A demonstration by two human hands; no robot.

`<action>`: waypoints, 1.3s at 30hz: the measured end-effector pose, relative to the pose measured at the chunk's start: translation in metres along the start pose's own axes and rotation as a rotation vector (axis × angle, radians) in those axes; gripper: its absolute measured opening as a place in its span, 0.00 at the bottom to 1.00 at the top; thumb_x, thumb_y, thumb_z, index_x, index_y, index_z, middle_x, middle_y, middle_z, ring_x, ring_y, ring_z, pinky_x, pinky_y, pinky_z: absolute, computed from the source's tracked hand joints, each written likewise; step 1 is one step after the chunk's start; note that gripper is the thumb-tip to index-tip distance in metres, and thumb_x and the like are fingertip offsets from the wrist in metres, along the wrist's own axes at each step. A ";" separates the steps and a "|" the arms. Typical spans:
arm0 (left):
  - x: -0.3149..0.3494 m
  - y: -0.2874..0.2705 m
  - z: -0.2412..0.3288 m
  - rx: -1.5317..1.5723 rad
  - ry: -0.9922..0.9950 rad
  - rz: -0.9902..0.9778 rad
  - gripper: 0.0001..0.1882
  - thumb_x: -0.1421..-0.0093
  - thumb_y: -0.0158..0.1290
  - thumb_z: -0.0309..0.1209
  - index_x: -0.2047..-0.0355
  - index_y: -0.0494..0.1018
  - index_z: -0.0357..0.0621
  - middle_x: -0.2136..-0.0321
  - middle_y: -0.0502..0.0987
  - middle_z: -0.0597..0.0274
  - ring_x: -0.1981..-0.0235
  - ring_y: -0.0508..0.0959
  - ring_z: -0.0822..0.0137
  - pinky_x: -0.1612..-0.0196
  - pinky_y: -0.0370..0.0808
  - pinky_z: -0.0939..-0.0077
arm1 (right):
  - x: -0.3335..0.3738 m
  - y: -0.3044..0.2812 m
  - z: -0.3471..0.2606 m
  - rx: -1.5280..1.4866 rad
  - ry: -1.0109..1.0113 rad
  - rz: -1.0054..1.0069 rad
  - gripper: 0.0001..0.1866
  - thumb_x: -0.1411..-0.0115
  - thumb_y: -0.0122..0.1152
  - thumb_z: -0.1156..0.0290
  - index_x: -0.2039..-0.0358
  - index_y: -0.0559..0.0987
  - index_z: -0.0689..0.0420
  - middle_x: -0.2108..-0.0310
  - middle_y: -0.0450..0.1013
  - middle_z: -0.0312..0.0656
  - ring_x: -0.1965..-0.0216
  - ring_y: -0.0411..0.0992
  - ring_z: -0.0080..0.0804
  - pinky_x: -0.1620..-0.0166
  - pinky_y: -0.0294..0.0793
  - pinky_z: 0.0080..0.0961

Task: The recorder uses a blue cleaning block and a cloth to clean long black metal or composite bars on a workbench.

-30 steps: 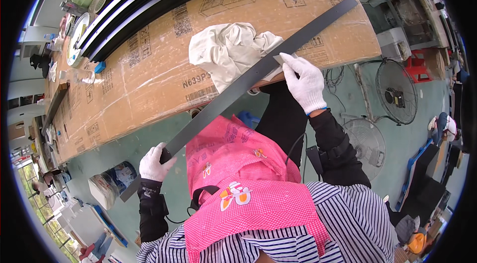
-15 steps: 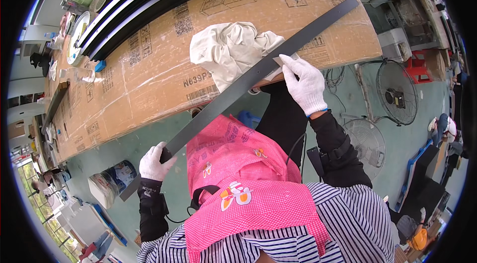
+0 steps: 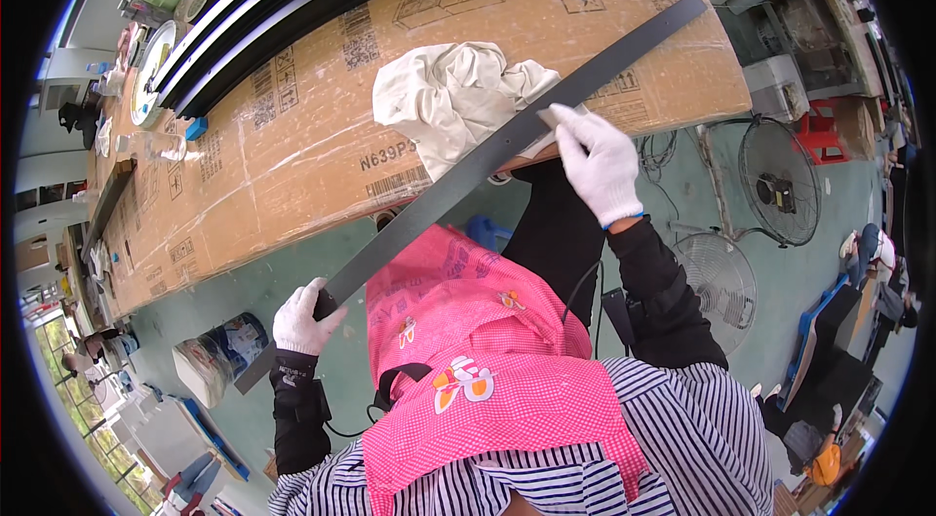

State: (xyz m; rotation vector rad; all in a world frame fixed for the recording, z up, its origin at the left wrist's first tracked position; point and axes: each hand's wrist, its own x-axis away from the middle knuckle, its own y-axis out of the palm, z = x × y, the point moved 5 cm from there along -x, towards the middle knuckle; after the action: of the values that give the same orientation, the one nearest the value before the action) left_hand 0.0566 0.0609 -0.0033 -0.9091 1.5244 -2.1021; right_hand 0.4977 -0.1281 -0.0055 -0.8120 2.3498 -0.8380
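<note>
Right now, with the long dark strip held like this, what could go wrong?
1. The dark strip juts past the edge of the cardboard, over the floor; if the left hand loosened, that end might drop.
2. The strip crosses over part of the crumpled cloth, which could bunch up or shift against it.
3. The gloved right hand is at the strip's edge; a slip might scrape it.

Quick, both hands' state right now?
Left hand: closed, holding the dark strip near its lower end.
Right hand: at the dark strip's edge; grip cannot be told.
</note>
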 end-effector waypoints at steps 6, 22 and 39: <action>0.001 0.004 -0.004 -0.003 -0.001 -0.010 0.31 0.51 0.68 0.42 0.49 0.74 0.42 0.64 0.80 0.53 0.61 0.82 0.51 0.57 0.79 0.60 | 0.006 0.007 -0.012 -0.023 -0.084 -0.073 0.11 0.38 0.64 0.66 0.56 0.86 0.47 0.69 0.79 0.40 0.67 0.79 0.41 0.63 0.78 0.34; -0.029 0.005 0.032 0.023 0.055 -0.001 0.30 0.50 0.68 0.42 0.50 0.73 0.42 0.63 0.80 0.53 0.60 0.82 0.51 0.57 0.79 0.59 | 0.047 0.051 -0.084 0.022 -0.427 -0.202 0.02 0.39 0.59 0.64 0.69 0.77 0.45 0.80 0.67 0.38 0.78 0.72 0.38 0.75 0.72 0.37; -0.130 0.018 0.196 0.076 0.106 -0.069 0.28 0.44 0.63 0.52 0.54 0.73 0.44 0.63 0.81 0.51 0.61 0.82 0.49 0.59 0.78 0.54 | 0.028 0.027 -0.052 0.118 -0.355 -0.094 0.06 0.35 0.59 0.60 0.65 0.82 0.43 0.80 0.68 0.37 0.77 0.73 0.41 0.75 0.72 0.37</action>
State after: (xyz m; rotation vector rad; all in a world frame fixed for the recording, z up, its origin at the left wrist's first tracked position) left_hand 0.2847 0.0037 -0.0166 -0.8465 1.4726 -2.2740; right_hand 0.4363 -0.1107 0.0037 -0.9416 1.9478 -0.7897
